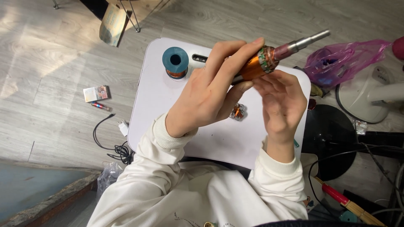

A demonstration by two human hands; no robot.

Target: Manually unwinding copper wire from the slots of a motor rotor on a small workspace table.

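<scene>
My left hand [212, 90] grips a motor rotor [269, 59], a copper-wound armature with a steel shaft that points up and to the right. The fingers wrap around its copper body above a small white lap table [160, 109]. Beside the rotor's lower end, my right hand [282, 101] has its fingers bent and its fingertips touching the windings. A spool of copper wire with blue flanges [175, 62] stands on the table's far left corner. A small copper-wound part [238, 112] lies on the table under my hands.
A small box [96, 93] and a lighter [100, 106] lie on the wooden floor at left, near a charger with a black cable [115, 141]. To the right are a pink plastic bag [341, 61], a white fan base [370, 94] and a black round stool [332, 134].
</scene>
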